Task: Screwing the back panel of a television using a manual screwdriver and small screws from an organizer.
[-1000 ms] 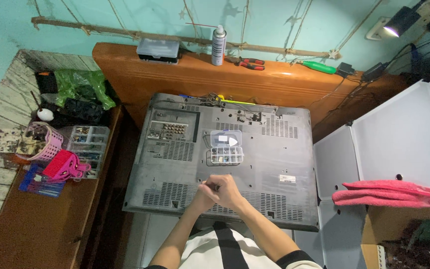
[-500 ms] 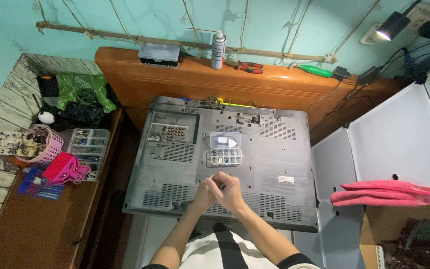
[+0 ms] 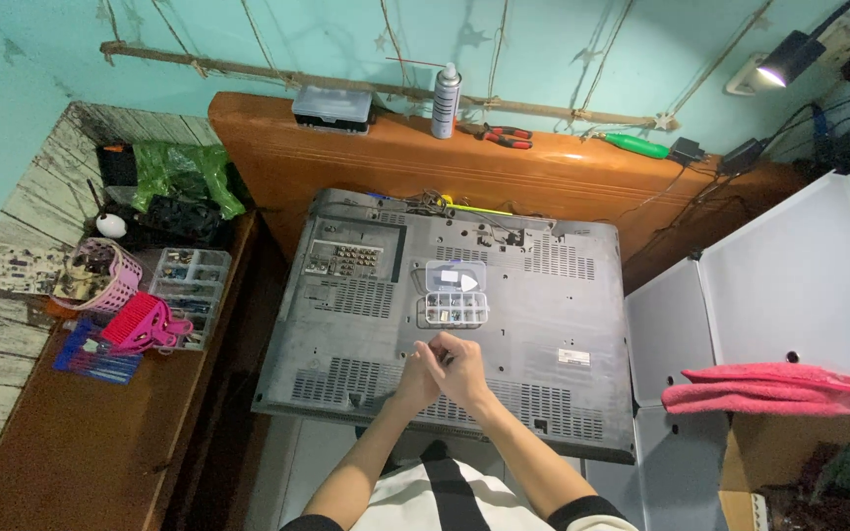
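Both your hands, left hand [image 3: 415,382] and right hand [image 3: 462,366], stay pressed together over TV back panel [image 3: 366,334]; grip contents cannot tell; parts box [image 3: 454,309] at 12 o'clock, unmoved

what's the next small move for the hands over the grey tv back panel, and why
Probably carry whatever the fingers pinch forward to the small clear plastic compartment box, whose lid is open. Both the left hand and right hand meet above the grey plastic television back panel, just short of that box. What they pinch is too small to see.
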